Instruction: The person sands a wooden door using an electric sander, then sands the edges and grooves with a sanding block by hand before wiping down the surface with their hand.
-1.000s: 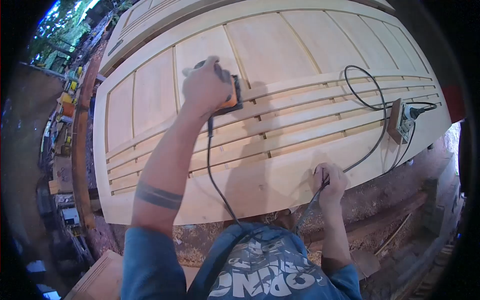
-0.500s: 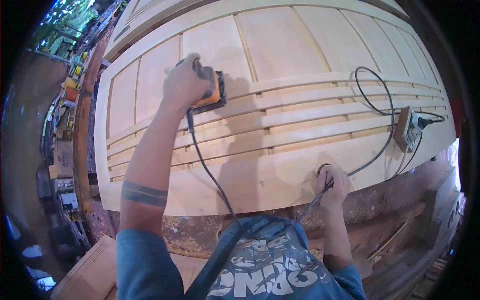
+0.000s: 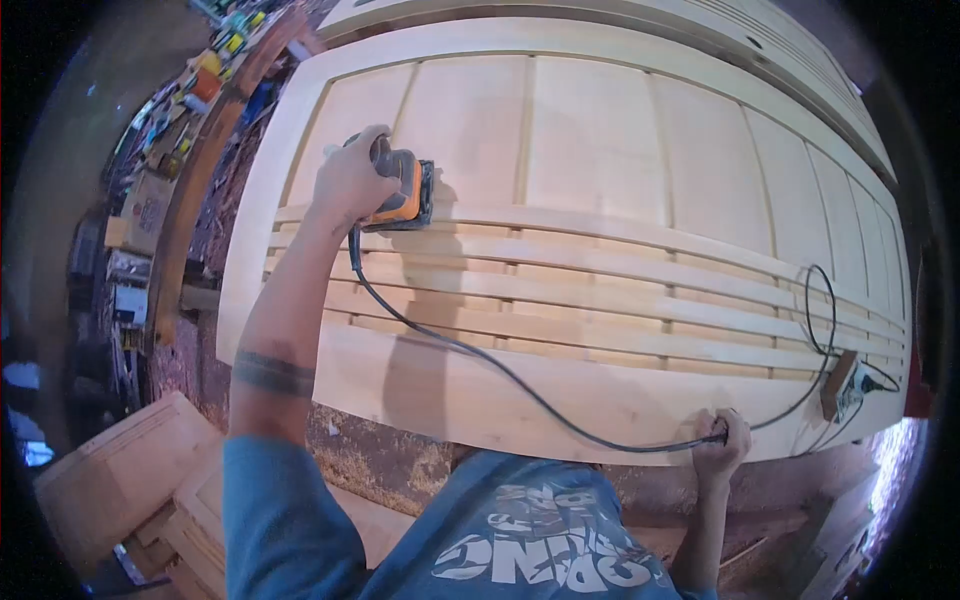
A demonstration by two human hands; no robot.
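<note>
An orange and black power sander [image 3: 402, 190] rests on the pale wooden door, at the border of its flat panels and its long slats. My left hand [image 3: 352, 182] is wrapped round the top of the sander. From the tool a black cord [image 3: 480, 355] runs across the slats [image 3: 590, 285] to the door's near edge, where my right hand [image 3: 722, 440] grips it with curled fingers. Beyond that hand the cord goes on to a power outlet box [image 3: 845, 387] lying on the right end of the door [image 3: 600, 130].
A second door [image 3: 640, 25] lies behind the first. At the left stand a brown beam [image 3: 195, 190] and a shelf of clutter with a cardboard box [image 3: 148, 205]. Wooden panels [image 3: 130, 475] lean at the lower left. A cord loop [image 3: 808, 300] rises near the outlet box.
The view has turned and shifted. The sander, in my left hand, has moved left along the door. My right hand has moved right with the cord, which now stretches across the door's front.
</note>
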